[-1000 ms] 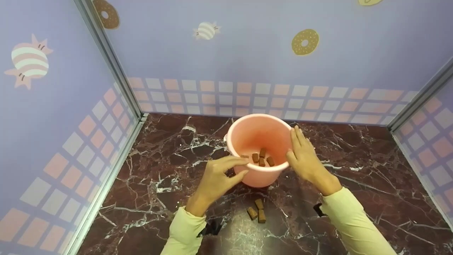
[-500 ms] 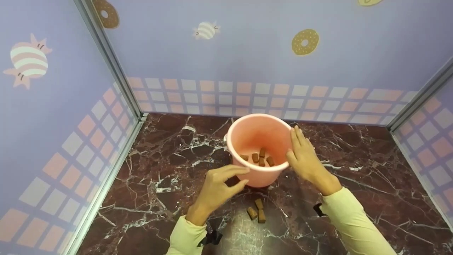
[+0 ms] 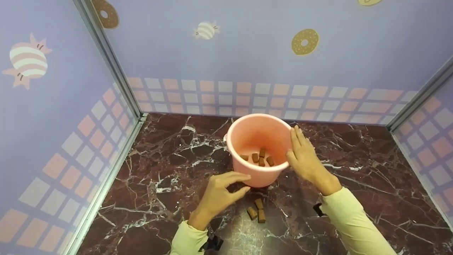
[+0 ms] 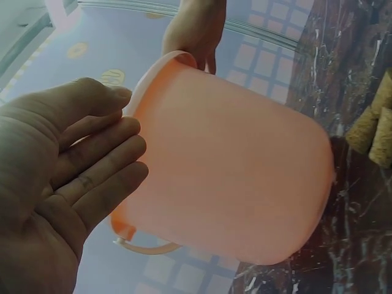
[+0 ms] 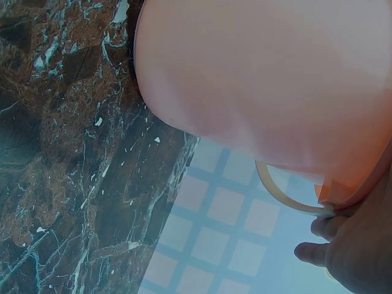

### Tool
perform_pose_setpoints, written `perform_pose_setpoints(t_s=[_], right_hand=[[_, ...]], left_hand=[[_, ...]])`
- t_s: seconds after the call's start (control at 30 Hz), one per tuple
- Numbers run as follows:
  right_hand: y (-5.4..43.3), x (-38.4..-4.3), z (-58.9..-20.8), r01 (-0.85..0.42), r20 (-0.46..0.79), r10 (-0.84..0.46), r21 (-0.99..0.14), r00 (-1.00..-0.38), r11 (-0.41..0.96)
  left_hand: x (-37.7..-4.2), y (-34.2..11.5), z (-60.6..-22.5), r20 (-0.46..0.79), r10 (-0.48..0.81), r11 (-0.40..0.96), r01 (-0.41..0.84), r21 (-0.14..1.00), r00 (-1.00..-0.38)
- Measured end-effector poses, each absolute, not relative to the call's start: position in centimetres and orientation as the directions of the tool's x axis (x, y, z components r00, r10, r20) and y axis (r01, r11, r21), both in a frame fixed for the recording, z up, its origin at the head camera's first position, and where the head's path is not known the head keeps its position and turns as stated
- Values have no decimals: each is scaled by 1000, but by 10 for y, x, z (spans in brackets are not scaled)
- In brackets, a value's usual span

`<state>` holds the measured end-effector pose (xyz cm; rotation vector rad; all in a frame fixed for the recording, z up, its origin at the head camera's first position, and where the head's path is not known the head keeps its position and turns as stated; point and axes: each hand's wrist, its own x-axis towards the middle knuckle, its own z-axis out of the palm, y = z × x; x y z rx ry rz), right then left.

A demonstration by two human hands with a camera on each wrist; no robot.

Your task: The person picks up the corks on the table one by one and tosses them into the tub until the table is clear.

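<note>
A pink bucket [image 3: 260, 177] stands upright on the dark marbled surface, with several brown corks [image 3: 262, 153] lying at its bottom. Three more corks [image 3: 261, 215] lie close together in front of it. My left hand [image 3: 219, 193] is near the bucket's front wall, between the rim and the loose corks. Thumb and index finger are spread apart with nothing between them; in the left wrist view the other fingers [image 4: 110, 184] extend loosely. My right hand [image 3: 306, 159] rests against the right side of the rim, fingers fairly straight along it and thumb at the edge.
A patterned back wall [image 3: 254, 95] rises close behind the bucket. Side panels [image 3: 81, 156] with metal edging bound the left and right. The bucket's pale handle [image 5: 285, 199] hangs along its outer side. A black strap [image 3: 212, 243] shows by the left sleeve.
My left hand has drawn back from the bucket's rim, down and toward me, and a cork once partly behind its fingers shows fully inside. The right hand has stayed put.
</note>
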<state>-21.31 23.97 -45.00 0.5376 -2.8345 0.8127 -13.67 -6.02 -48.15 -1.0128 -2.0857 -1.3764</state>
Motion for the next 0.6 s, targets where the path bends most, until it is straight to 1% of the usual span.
perform_pose_setpoints(t_s=[0.37,0.6], right_hand=[[240,-213,-449,-371,229,-294,-490,-928,789],[239,-213,-449,-370,226,-295,-494,-928,787]], left_hand=[[-135,-57,-498,647,376,222,742,632,-663],[-135,-57,-511,629,422,206,745,635,-653]])
